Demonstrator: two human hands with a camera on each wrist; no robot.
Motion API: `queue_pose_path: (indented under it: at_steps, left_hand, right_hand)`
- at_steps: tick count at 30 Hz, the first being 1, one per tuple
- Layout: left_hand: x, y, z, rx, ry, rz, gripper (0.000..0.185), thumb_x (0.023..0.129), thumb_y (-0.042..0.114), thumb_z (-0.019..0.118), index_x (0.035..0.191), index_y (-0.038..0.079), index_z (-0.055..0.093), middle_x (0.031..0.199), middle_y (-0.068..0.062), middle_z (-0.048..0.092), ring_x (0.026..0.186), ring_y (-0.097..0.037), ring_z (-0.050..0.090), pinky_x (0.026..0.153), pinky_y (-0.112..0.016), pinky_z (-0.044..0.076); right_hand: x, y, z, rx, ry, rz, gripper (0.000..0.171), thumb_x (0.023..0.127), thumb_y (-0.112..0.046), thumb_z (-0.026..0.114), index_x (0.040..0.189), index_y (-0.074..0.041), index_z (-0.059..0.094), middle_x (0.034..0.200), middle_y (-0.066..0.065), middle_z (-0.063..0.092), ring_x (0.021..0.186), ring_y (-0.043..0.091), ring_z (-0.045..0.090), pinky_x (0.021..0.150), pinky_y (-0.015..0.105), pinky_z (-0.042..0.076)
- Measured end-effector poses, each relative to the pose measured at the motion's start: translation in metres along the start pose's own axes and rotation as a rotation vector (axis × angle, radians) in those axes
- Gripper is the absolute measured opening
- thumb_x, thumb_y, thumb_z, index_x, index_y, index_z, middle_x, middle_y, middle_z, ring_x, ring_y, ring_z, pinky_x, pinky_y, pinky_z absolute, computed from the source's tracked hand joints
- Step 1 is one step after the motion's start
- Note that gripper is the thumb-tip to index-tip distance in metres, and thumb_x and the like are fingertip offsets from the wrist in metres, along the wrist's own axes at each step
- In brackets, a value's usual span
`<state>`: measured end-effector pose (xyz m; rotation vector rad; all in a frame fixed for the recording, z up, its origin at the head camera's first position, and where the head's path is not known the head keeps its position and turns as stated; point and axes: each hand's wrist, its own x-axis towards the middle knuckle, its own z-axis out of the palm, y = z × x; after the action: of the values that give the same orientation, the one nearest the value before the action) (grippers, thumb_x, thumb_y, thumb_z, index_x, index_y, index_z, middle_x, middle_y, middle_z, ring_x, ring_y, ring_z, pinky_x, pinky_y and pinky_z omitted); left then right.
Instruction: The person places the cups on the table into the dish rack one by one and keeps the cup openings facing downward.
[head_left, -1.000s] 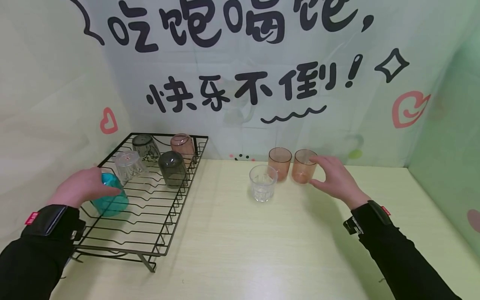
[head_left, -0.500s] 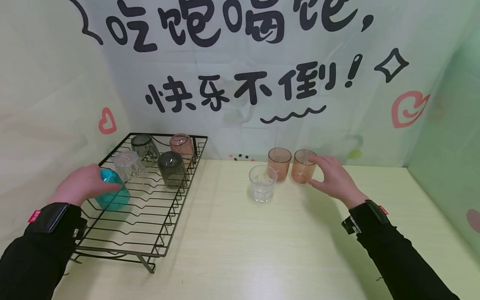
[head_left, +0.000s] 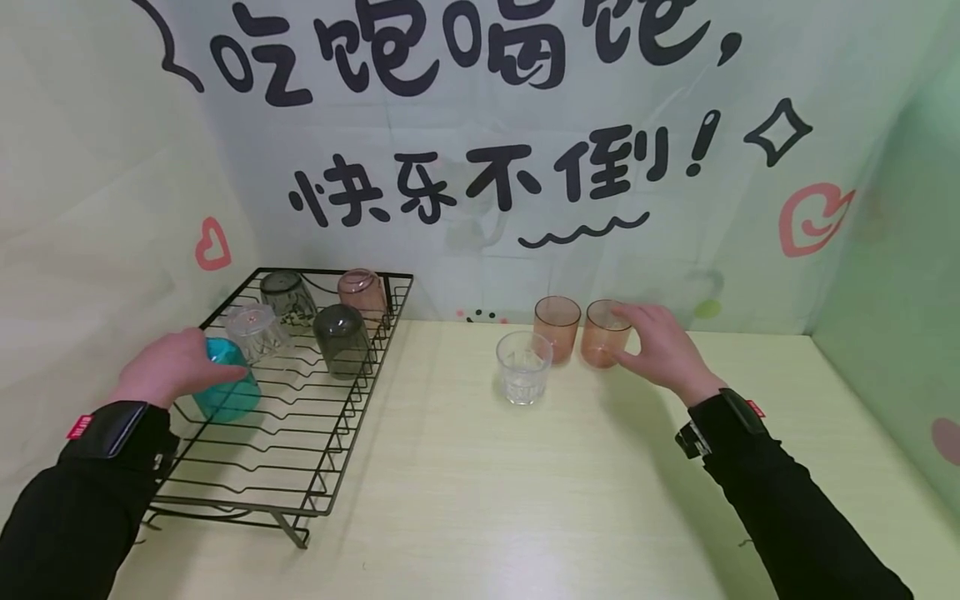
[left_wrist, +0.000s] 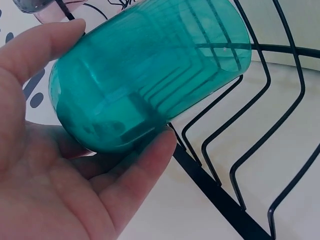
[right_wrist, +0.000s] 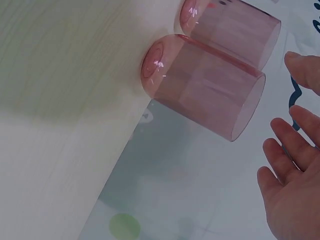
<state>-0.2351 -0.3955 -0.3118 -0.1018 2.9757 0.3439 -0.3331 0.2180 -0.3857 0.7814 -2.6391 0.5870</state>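
A teal drinking glass (head_left: 227, 402) is upside down at the left side of the black wire rack (head_left: 258, 486). My left hand (head_left: 167, 367) grips it near its rounded base, thumb on one side and fingers on the other; the left wrist view shows its rim at the wires. Across the table, my right hand (head_left: 663, 352) is beside the right-hand pink glass (head_left: 604, 340), fingers spread and holding nothing. In the right wrist view a gap separates the fingers from this upright pink glass (right_wrist: 205, 90).
Upside down on the rack's far half are a clear glass (head_left: 255, 333), two dark grey glasses (head_left: 341, 342) and a pink glass (head_left: 362, 293). Another pink glass (head_left: 557, 329) and a clear glass (head_left: 523, 371) stand upright on the table. A printed backdrop (head_left: 450, 275) rises behind.
The teal glass in my left hand has shifted slightly toward the rack's far end. My right hand has moved a little left, staying by the pink glass.
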Motion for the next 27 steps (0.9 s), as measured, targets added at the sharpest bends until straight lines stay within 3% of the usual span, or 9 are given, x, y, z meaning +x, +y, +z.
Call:
queue_pose_path:
  at_steps: [6, 12, 19, 27]
  left_hand:
    - [-0.002, 0.0, -0.001, 0.004, -0.01, -0.012, 0.088, 0.083, 0.052, 0.071, 0.111, -0.025, 0.041, 0.097, -0.034, 0.056, 0.08, -0.041, 0.055, 0.063, -0.047, 0.052]
    - [-0.002, -0.003, 0.0, -0.018, -0.005, -0.005, 0.085, 0.083, 0.051, 0.072, 0.109, -0.023, 0.039, 0.092, -0.029, 0.054, 0.079, -0.04, 0.053, 0.062, -0.044, 0.052]
    - [0.001, -0.002, 0.0, 0.005, 0.013, 0.031, 0.09, 0.085, 0.05, 0.071, 0.118, -0.027, 0.037, 0.107, -0.04, 0.053, 0.088, -0.046, 0.055, 0.072, -0.055, 0.052]
    - [0.001, 0.002, -0.004, 0.0, 0.003, 0.018, 0.088, 0.085, 0.049, 0.071, 0.115, -0.025, 0.037, 0.099, -0.035, 0.055, 0.083, -0.043, 0.055, 0.067, -0.05, 0.053]
  right_hand:
    - [0.003, 0.003, 0.004, -0.026, 0.006, 0.0, 0.061, 0.083, -0.019, 0.078, 0.133, 0.006, 0.054, 0.13, 0.024, 0.057, 0.124, 0.044, 0.044, 0.106, 0.054, 0.035]
    - [0.007, 0.005, 0.008, -0.053, -0.01, 0.004, 0.06, 0.083, -0.017, 0.077, 0.134, 0.003, 0.054, 0.13, 0.023, 0.058, 0.124, 0.043, 0.045, 0.106, 0.053, 0.035]
    - [0.011, 0.005, 0.01, -0.06, -0.04, 0.017, 0.063, 0.082, -0.016, 0.078, 0.136, 0.002, 0.052, 0.132, 0.024, 0.056, 0.125, 0.044, 0.044, 0.106, 0.054, 0.035]
    - [0.012, 0.007, 0.013, -0.059, -0.042, 0.009, 0.065, 0.081, -0.014, 0.079, 0.137, 0.002, 0.051, 0.131, 0.025, 0.057, 0.124, 0.045, 0.045, 0.105, 0.054, 0.036]
